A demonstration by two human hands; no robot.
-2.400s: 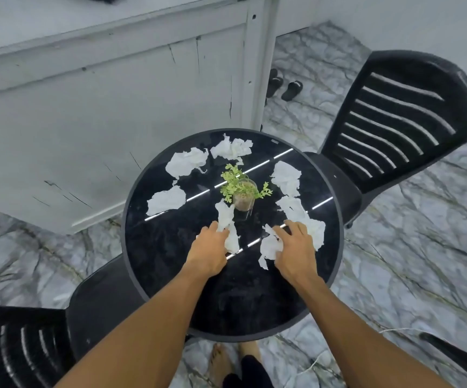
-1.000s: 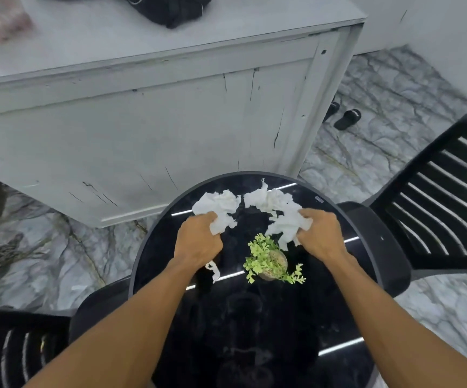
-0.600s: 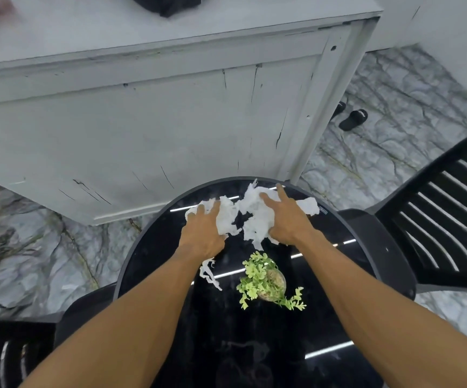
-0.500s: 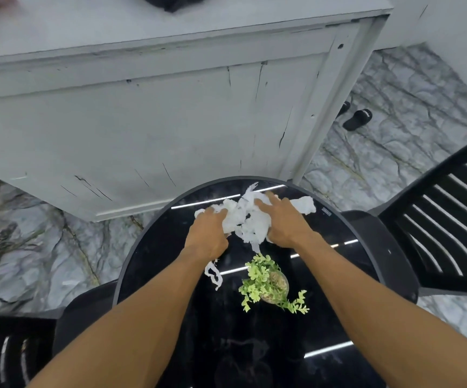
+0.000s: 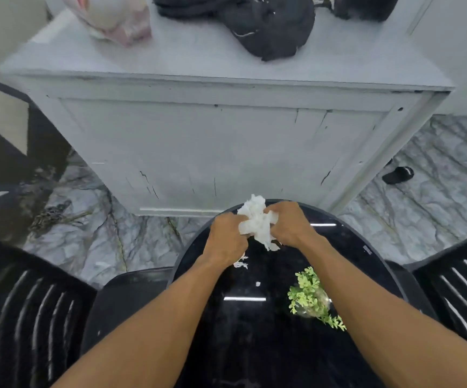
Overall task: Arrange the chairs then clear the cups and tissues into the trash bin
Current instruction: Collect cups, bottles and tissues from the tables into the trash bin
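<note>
Both hands meet over the far edge of the table. The left hand (image 5: pixel 224 240) and the right hand (image 5: pixel 291 226) each have their fingers curled round one crumpled wad of white tissues (image 5: pixel 257 222), gripping it from either side with knuckles up. The wad bulges out between the two hands, and a loose tail hangs down toward the tabletop.

A torn scrap (image 5: pixel 240 264) shows just below the left hand; I cannot tell whether it hangs from the hand or lies on the surface. A tiny white fleck (image 5: pixel 258 283) lies nearer the person.

The table (image 5: pixel 254 337) is round, black and glossy, with lights reflected in it as white bars. A small green plant (image 5: pixel 307 293) in a clear pot stands on it beside the right forearm.

The left chair (image 5: pixel 16 317), black and slatted, has its seat close against the table's rim; the right chair (image 5: pixel 457 287) stands at the other side.

Beyond the table is a pale grey cabinet (image 5: pixel 212 141) with cracked paint. A black bag (image 5: pixel 265 26) and a pinkish plastic bag (image 5: pixel 114 19) lie on top of it. A black sandal (image 5: pixel 398 175) lies on the marble floor (image 5: pixel 86 233).
</note>
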